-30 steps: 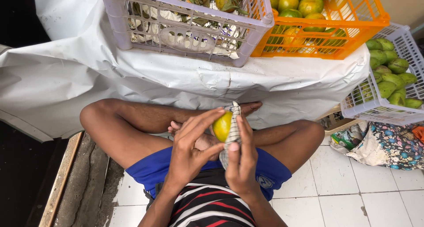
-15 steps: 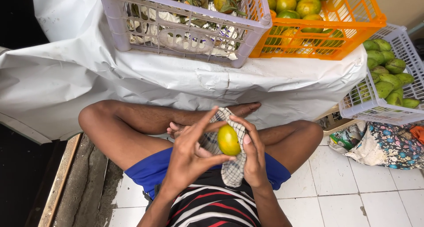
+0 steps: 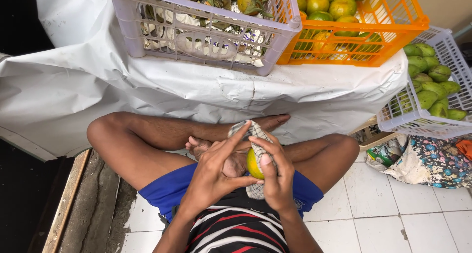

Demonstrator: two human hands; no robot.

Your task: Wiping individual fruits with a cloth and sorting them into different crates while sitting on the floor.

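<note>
Cradling a round yellow-green citrus fruit (image 3: 253, 163) over our lap, our left hand (image 3: 216, 177) cups it while our right hand (image 3: 276, 177) presses a checked cloth (image 3: 250, 132) around it. It looks firm, light and smooth-skinned, so we judge a full-palm hold through the cloth safest.

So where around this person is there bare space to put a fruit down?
The white floor tiles right of the knee, below the floral bag, lie bare. So does the white sheet left of the lavender crate. The orange crate, white crate and lap, where both hands wrap a fruit, are crowded.
</note>
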